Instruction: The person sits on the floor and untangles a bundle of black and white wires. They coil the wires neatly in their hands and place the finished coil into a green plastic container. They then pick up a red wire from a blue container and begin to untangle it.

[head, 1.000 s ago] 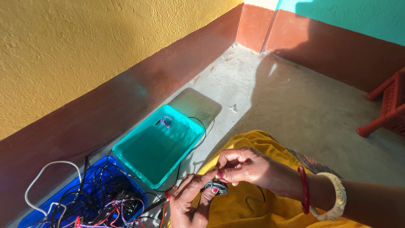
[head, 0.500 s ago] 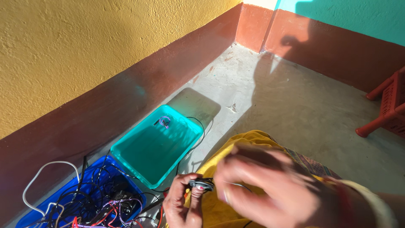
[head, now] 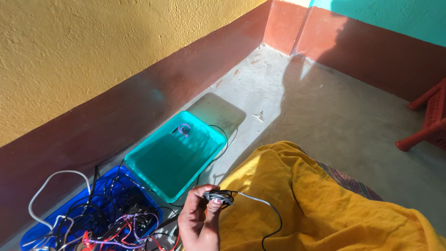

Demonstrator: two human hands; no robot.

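Note:
My left hand [head: 200, 223] is at the bottom centre, pinching a small coil of dark and grey cable [head: 218, 197] between thumb and fingers. A loose tail of that cable [head: 272, 218] trails right and curls down over the yellow cloth [head: 325, 204] on my lap. My right hand is out of view. Just left of the hand sits a blue bin [head: 55, 218] full of tangled wires [head: 116, 218]. Beyond it a teal tray [head: 139, 160] holds one small coiled purple cable [head: 184, 129] in its far corner.
The bins stand on a concrete floor [head: 325, 102] along a yellow wall with a red-brown base [head: 139, 102]. A red plastic stool [head: 429, 116] is at the right edge. A black wire [head: 223, 139] loops around the teal tray's far side.
My right hand has pulled away from the coil and left the view. My left hand keeps the coiled cable, now with a loose tail hanging over the cloth.

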